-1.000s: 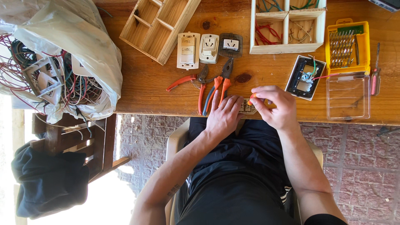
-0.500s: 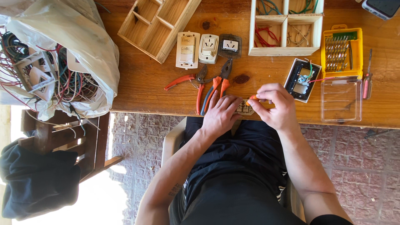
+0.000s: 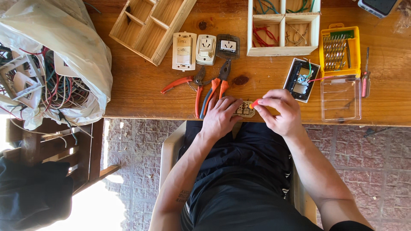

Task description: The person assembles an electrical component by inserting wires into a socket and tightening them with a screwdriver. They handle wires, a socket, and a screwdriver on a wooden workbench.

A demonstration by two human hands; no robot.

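Note:
A small beige socket module (image 3: 245,109) lies at the near edge of the wooden table (image 3: 141,90). My left hand (image 3: 220,117) rests on it from the left and holds it down. My right hand (image 3: 280,111) grips an orange-handled tool (image 3: 254,104), probably a screwdriver, whose tip meets the module's right side. Most of the tool is hidden in my fist. Two pliers (image 3: 216,85) with red and orange handles lie just left of my left hand.
An opened black socket box with wires (image 3: 302,79), a yellow bit case (image 3: 339,51) and its clear lid (image 3: 340,99) lie to the right. Three switch plates (image 3: 205,49), two wooden compartment trays (image 3: 150,25), and a white bag of wires (image 3: 51,64) stand farther off.
Both hands stay on the module at the table edge. Only the camera view has shifted slightly.

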